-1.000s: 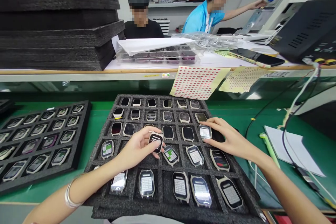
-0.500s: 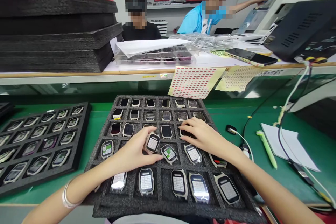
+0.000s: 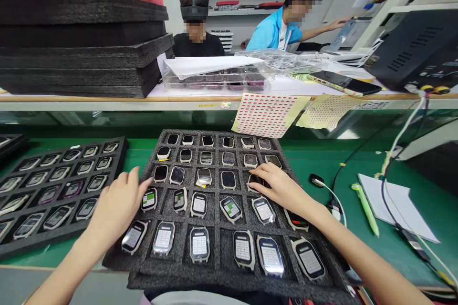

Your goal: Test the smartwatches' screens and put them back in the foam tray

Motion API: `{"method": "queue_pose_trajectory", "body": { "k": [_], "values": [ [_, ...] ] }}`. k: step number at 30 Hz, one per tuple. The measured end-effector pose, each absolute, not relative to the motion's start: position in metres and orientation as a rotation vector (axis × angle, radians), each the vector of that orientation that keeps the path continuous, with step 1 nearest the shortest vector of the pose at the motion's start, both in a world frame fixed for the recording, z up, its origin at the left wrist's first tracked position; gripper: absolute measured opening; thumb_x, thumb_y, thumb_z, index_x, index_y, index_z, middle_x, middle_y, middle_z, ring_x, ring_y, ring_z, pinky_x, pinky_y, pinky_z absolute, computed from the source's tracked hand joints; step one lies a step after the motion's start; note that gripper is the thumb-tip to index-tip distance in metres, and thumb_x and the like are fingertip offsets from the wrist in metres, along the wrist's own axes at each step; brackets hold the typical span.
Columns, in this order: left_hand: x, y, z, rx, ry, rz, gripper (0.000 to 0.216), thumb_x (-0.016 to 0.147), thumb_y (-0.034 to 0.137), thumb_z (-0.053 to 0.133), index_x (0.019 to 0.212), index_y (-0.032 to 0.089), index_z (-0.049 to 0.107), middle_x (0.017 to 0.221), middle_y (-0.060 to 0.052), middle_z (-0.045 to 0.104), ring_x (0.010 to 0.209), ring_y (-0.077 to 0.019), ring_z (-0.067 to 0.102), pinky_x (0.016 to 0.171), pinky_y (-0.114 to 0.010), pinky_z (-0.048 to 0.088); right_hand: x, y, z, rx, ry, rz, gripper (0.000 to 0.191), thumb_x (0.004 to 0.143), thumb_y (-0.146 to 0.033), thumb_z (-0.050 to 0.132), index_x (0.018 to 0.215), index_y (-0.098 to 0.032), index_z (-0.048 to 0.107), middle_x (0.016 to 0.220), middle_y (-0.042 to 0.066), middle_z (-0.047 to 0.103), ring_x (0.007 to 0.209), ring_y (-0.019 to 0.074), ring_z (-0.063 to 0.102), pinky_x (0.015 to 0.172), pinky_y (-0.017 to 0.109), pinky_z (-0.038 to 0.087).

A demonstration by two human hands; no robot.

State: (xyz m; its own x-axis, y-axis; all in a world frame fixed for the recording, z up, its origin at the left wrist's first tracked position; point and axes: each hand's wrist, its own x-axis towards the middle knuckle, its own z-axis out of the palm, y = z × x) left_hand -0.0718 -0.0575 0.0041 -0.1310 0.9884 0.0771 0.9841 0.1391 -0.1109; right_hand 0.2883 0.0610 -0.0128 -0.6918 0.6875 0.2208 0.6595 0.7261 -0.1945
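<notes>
A black foam tray (image 3: 211,276) holds rows of smartwatches with pale cases. Several in the two nearest rows have lit screens, such as a watch (image 3: 199,205) showing a white keypad-like grid. Screens farther back are dark. My left hand (image 3: 116,202) is over the tray's left edge, fingers apart and holding nothing. Its thumb side is close to a watch with a green and white screen (image 3: 149,199). With curled fingers, my right hand (image 3: 277,186) grips a dark-screened smartwatch (image 3: 255,182) in the third row, partly covering it.
Another foam tray of watches (image 3: 118,162) lies at left. Stacked foam trays (image 3: 82,55) stand on the shelf. Red-dotted sticker sheets (image 3: 268,114) hang from its edge. A green pen (image 3: 367,209), papers (image 3: 393,200) and cables (image 3: 390,162) lie at right. Two people are across the shelf.
My left hand has let go of the watch it held, which now lies in its tray slot, and has moved left. My right hand stays at the same watch.
</notes>
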Motion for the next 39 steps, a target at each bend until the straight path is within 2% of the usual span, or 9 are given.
{"method": "queue_pose_trajectory", "body": {
  "k": [5, 14, 18, 20, 24, 27, 33, 36, 39],
  "values": [
    [-0.101, -0.074, -0.016, -2.108, -2.726, 0.025, 0.037, 0.094, 0.039, 0.019, 0.106, 0.017, 0.046, 0.087, -0.014, 0.068, 0.085, -0.0334, 0.066, 0.066, -0.036, 0.046, 0.279, 0.062, -0.007, -1.127, -2.728, -0.064, 0.029, 0.092, -0.04, 0.051, 0.098, -0.014, 0.063, 0.086, 0.013, 0.061, 0.083, 0.0295, 0.058, 0.072, 0.04, 0.045],
    [-0.115, -0.128, -0.031, -2.21, -2.945, -0.201, 0.032, 0.092, 0.042, 0.025, 0.108, 0.022, 0.043, 0.092, -0.011, 0.07, 0.095, -0.0326, 0.064, 0.07, -0.035, 0.045, 0.293, 0.035, 0.002, -1.08, -2.763, 0.321, 0.025, 0.088, -0.041, 0.059, 0.096, -0.018, 0.064, 0.09, 0.009, 0.061, 0.085, 0.0285, 0.058, 0.074, 0.038, 0.046],
    [-0.114, -0.146, -0.016, -2.202, -2.713, 0.149, 0.028, 0.09, 0.042, 0.032, 0.087, 0.023, 0.053, 0.076, -0.008, 0.067, 0.078, -0.0322, 0.066, 0.061, -0.034, 0.044, 0.299, 0.022, -0.002, -1.116, -2.617, 0.559, 0.035, 0.085, -0.04, 0.061, 0.114, -0.019, 0.059, 0.101, 0.009, 0.061, 0.094, 0.0286, 0.057, 0.08, 0.039, 0.046],
    [-0.093, -0.131, 0.005, -2.139, -2.52, 0.168, 0.031, 0.091, 0.043, 0.033, 0.08, 0.021, 0.053, 0.076, -0.009, 0.064, 0.072, -0.0313, 0.064, 0.057, -0.033, 0.043, 0.295, 0.023, 0.001, -1.127, -2.542, 0.661, 0.027, 0.084, -0.039, 0.062, 0.103, -0.019, 0.063, 0.095, 0.008, 0.063, 0.088, 0.0271, 0.059, 0.078, 0.038, 0.047],
    [-0.016, -0.065, 0.03, -2.619, -1.975, -0.471, 0.029, 0.094, 0.039, 0.035, 0.106, 0.019, 0.051, 0.099, -0.009, 0.061, 0.095, -0.0242, 0.058, 0.081, -0.034, 0.045, 0.276, 0.031, 0.021, -0.952, -2.388, 0.882, 0.022, 0.086, -0.04, 0.06, 0.083, -0.019, 0.064, 0.09, 0.006, 0.063, 0.084, 0.0233, 0.06, 0.079, 0.035, 0.047],
    [0.044, -0.023, 0.021, -2.895, -1.712, -0.387, 0.026, 0.093, 0.035, 0.04, 0.099, 0.015, 0.056, 0.099, -0.013, 0.06, 0.098, -0.0279, 0.055, 0.087, -0.041, 0.042, 0.261, 0.033, 0.041, -0.849, -2.114, 1.081, 0.023, 0.087, -0.04, 0.059, 0.094, -0.018, 0.061, 0.098, 0.007, 0.062, 0.09, 0.0232, 0.061, 0.077, 0.035, 0.051],
    [0.098, -0.006, 0.002, -2.831, -1.86, -0.313, 0.026, 0.083, 0.022, 0.058, 0.095, -0.001, 0.057, 0.089, -0.028, 0.061, 0.082, -0.0373, 0.062, 0.064, -0.043, 0.048, 0.255, 0.033, 0.051, -0.939, -1.851, 1.195, 0.028, 0.081, -0.04, 0.066, 0.096, -0.016, 0.061, 0.09, 0.01, 0.067, 0.052, 0.013, 0.053, 0.041, 0.023, 0.043],
    [0.094, -0.003, 0.004, -2.884, -1.864, -0.319, 0.03, 0.081, 0.033, 0.061, 0.092, 0.005, 0.06, 0.086, -0.022, 0.064, 0.081, -0.0339, 0.064, 0.062, -0.037, 0.048, 0.252, 0.04, 0.045, -0.995, -1.797, 1.231, 0.044, 0.08, -0.045, 0.067, 0.113, -0.019, 0.058, 0.091, 0.01, 0.068, 0.047, 0.0119, 0.047, 0.037, 0.023, 0.039],
    [0.086, 0.008, 0.004, -2.943, -1.91, -0.295, 0.038, 0.076, 0.052, 0.061, 0.07, 0.015, 0.059, 0.071, -0.01, 0.064, 0.07, -0.0275, 0.064, 0.055, -0.031, 0.045, 0.243, 0.047, 0.044, -0.973, -1.74, 1.32, 0.054, 0.081, -0.049, 0.064, 0.127, -0.026, 0.048, 0.104, 0.01, 0.066, 0.049, 0.0141, 0.049, 0.041, 0.028, 0.046]
  ]
}}
